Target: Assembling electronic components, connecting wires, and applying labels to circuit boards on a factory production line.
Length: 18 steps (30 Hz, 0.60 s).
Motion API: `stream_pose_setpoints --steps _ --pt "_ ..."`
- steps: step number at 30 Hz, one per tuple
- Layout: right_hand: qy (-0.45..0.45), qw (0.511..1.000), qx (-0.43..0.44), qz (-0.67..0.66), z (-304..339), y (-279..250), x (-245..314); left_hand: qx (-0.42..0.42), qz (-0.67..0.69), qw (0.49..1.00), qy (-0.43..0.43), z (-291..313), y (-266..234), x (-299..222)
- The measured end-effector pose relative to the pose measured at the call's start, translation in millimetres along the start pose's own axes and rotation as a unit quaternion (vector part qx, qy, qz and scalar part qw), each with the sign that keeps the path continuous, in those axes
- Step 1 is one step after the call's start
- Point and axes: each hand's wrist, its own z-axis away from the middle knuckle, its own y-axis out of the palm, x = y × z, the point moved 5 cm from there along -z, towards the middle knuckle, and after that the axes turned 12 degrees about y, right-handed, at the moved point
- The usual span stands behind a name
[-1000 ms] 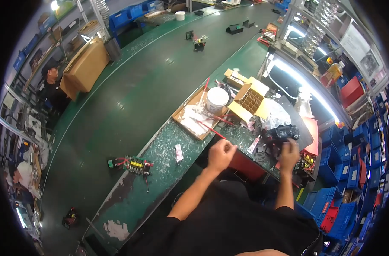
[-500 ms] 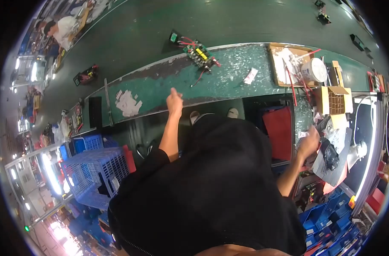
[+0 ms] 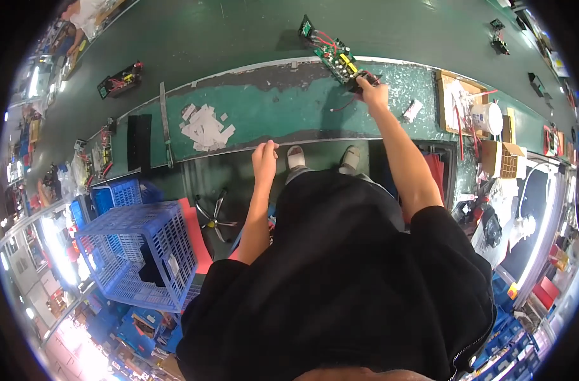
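A green circuit board (image 3: 341,61) with yellow and black parts lies across the far rim of the green bench (image 3: 273,114). Red wires join it to a small black-framed module (image 3: 306,26) at its far end, over the dark green surface beyond. My right hand (image 3: 374,95) grips the board's near right end, with thumb and fingers closed at its dark parts. A thin lead trails from that end onto the bench. Over the bench's front edge, my left hand (image 3: 264,160) is held with curled fingers pressed together; whatever they may hold is too small to make out.
White paper slips (image 3: 207,129) are heaped left on the bench, near a metal strip (image 3: 165,120). A small white packet (image 3: 412,110) lies right, before a cardboard tray (image 3: 450,105) and white tub (image 3: 487,118). Blue crates (image 3: 140,254) stand lower left. Another wired unit (image 3: 120,80) sits far left.
My right hand has left the cluttered right side and reached forward onto the circuit board. The left hand's fingers have curled in. The whole view has shifted a little.
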Motion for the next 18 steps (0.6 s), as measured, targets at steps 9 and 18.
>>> stream_pose_setpoints --steps 9,18 --pt "-0.013 0.963 0.119 0.241 71.2 -60.2 29.1 0.125 -0.288 0.914 0.259 -31.8 46.3 -68.5" --pt "-0.256 0.786 -0.126 0.549 78.4 -64.3 29.4 0.242 -0.488 0.657 0.521 -53.2 172.0 -83.1"
